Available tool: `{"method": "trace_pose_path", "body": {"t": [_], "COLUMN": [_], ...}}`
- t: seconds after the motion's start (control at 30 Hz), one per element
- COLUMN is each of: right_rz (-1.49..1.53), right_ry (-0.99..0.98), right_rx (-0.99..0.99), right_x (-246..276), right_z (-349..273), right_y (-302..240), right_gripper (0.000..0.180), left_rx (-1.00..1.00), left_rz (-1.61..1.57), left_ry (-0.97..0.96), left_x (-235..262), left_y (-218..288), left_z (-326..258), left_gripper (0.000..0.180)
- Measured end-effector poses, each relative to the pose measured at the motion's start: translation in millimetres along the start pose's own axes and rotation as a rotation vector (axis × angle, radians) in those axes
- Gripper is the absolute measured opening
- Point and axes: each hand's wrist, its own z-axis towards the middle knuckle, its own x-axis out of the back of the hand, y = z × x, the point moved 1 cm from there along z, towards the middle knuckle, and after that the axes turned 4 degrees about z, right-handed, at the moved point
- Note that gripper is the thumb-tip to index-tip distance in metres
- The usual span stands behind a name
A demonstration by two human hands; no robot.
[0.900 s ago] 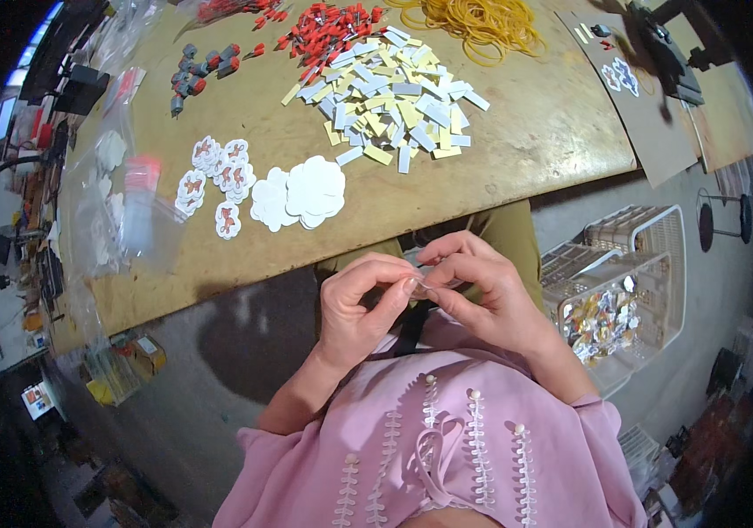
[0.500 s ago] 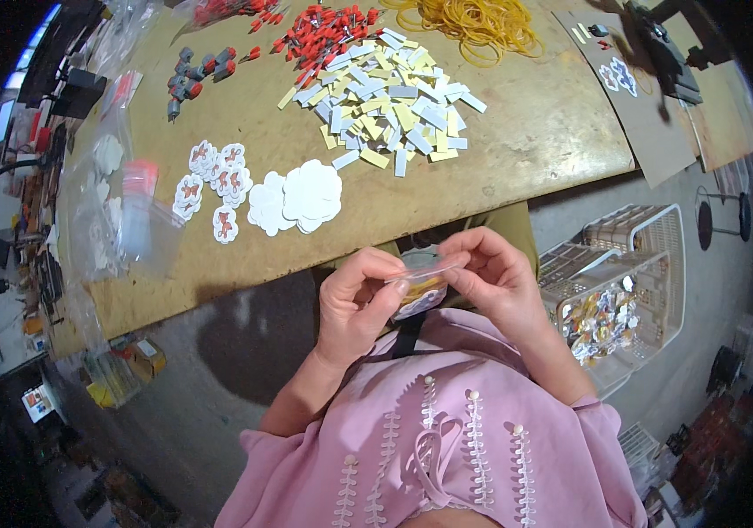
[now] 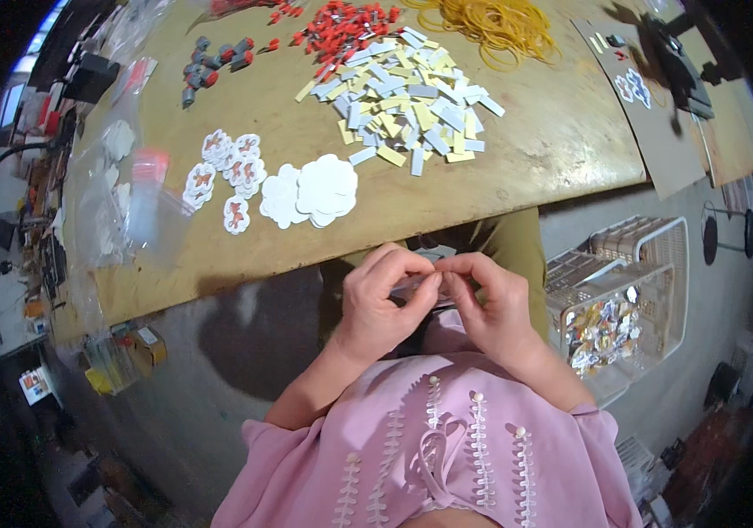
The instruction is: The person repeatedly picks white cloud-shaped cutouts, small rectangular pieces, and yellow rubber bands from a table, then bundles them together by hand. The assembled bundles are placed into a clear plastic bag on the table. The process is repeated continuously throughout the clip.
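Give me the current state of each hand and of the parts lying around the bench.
left hand: pinching a small clear packet, fingers closed.
right hand: pinching the same packet from the other side.
white flower-shaped cards: loosely stacked, blank side up.
printed flower cards: spread flat, overlapping.
grey and yellow strips: loose heap.
yellow rubber bands: tangled pile.
white wire basket: partly filled with finished packets.

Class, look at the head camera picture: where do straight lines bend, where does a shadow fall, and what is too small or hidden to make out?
Head view: the table edge bows from fisheye distortion; black corners frame the picture; a soft shadow lies on the floor under the table; the small item between the left hand and right hand is mostly hidden.
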Motion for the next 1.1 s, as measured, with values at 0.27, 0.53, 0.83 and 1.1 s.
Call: {"method": "trace_pose_path", "body": {"t": [0.27,0.53,0.83,1.1], "right_rz": [0.326,0.158,-1.309,-0.611], "right_ry": [0.011,0.351,0.096,0.048], "right_rx": [-0.220,-0.244,-0.701,-0.240], "right_x": [30.4,162.9,324.7,138.3], "right_z": [-18.0,-52.6,-221.6,-53.8], "right_y": [22.4,107.7,254.8,96.4], "right_gripper": [0.008,0.005,0.027,0.009], "left_rx": [-0.119,0.014,-0.045,-0.123], "left_rz": [-0.011,0.564,1.063,1.018], "left_ry": [-0.111,0.401,0.544,0.595], "left_x": [8.8,124.1,221.6,200.3], "left_y": [1.4,-39.6,-114.4,-92.6], "left_z": [-11.1,-16.5,-7.7,-16.6], "left_gripper": [0.013,0.013,0.026,0.022]}}
